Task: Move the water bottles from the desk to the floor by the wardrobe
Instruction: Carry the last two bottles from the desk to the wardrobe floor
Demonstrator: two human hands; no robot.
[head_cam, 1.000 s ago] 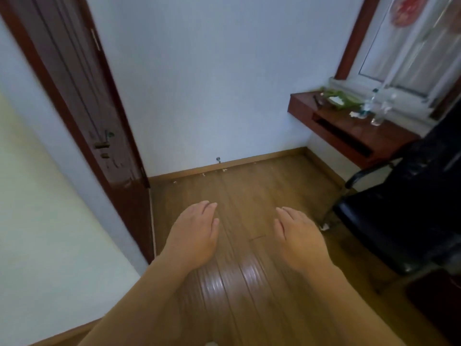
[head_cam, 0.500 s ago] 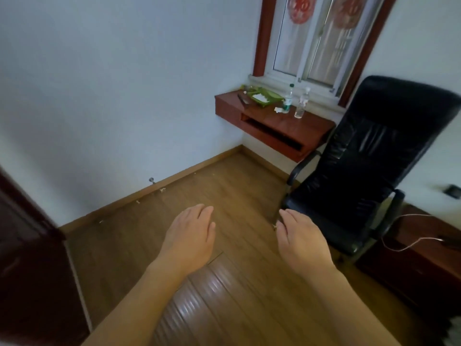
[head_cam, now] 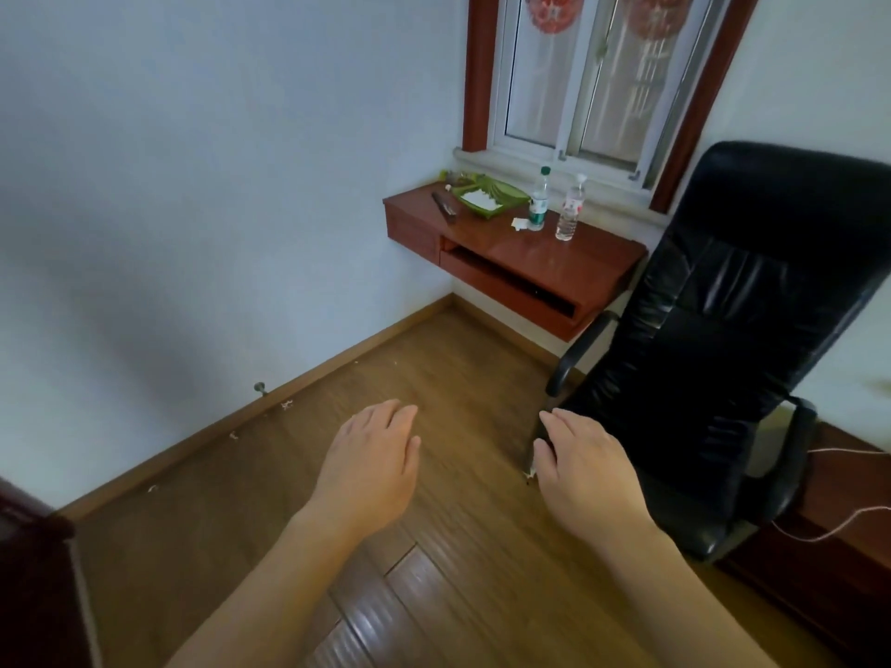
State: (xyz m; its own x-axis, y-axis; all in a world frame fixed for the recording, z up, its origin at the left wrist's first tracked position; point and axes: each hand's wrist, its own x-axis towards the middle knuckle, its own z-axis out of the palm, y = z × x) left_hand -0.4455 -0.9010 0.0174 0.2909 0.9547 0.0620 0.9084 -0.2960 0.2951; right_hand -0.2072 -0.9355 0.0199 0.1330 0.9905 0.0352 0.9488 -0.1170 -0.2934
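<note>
Two clear water bottles stand upright on the red-brown wall desk point(head_cam: 569, 262) under the window. The left bottle point(head_cam: 538, 201) has a green cap and green label. The right bottle point(head_cam: 570, 209) has a white cap and a red-and-white label. My left hand point(head_cam: 371, 462) and my right hand point(head_cam: 586, 467) hover palm down over the wooden floor, far short of the desk. Both hold nothing, fingers relaxed. No wardrobe shows in this view.
A black office chair point(head_cam: 713, 339) stands right of the desk, close to my right hand. A green tray point(head_cam: 489, 197) with white paper and a dark flat item lie on the desk's left half. A dark door edge point(head_cam: 33, 561) sits at bottom left. Low wooden furniture point(head_cam: 839, 532) with a white cable is at right.
The view has swung right, from the door toward the desk and chair, and the desk with its bottles now looks nearer. Both hands stay empty and in the same pose.
</note>
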